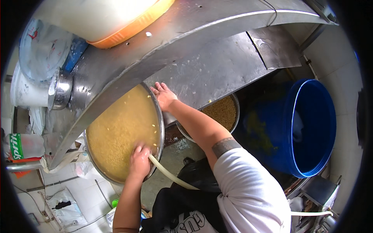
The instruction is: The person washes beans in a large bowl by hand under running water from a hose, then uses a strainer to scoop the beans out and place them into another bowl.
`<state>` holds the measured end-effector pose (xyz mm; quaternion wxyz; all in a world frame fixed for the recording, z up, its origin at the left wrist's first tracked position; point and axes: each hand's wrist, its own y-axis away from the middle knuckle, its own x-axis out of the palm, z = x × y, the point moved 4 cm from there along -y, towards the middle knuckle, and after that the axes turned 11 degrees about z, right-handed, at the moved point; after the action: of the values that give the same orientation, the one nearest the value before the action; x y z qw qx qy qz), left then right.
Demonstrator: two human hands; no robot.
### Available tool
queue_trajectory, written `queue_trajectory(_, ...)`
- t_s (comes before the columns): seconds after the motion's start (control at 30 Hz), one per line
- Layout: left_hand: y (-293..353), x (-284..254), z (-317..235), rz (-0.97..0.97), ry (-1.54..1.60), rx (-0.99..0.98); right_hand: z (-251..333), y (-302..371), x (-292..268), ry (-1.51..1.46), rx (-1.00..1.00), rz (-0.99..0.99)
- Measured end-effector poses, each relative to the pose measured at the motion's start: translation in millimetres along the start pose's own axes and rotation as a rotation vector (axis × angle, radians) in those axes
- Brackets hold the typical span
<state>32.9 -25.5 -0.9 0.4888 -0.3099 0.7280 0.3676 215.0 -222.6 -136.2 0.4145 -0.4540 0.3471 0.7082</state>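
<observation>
A large round metal basin holds cloudy yellow water, with pale beans or grains below the surface and a few floating near the right edge. My left hand is closed around the end of a cream-coloured hose, over the near side of the basin; its fingertips are blurred at the water. The hose runs from that hand across the basin's rim toward my body. Against the basin's far right rim, my right hand lies with fingers spread, beside the steel table, holding nothing.
Under my right forearm stands a metal bowl of brownish grains. A big blue barrel is at the right. Above the basin, a curved steel shelf carries an orange-rimmed tub; a small metal pot sits at the left.
</observation>
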Motion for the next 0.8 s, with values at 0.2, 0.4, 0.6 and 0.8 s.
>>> queue_trajectory(0.2, 1, 2, 9, 0.008, 0.053, -0.012, 7, 82, 18, -0.065, 0.144, -0.027)
queue_trajectory(0.4, 4, 10, 17, -0.015, 0.085, -0.023, -6, 192, 3, 0.043, 0.302, 0.11)
queue_trajectory(0.6, 5, 8, 12, -0.009, 0.086, -0.012, -50, 221, -23, 0.209, 0.4, -0.359)
queue_trajectory(0.8, 0, 7, 11, -0.053, 0.054, 0.028, -50, 206, -23, -0.013, 0.365, -0.282)
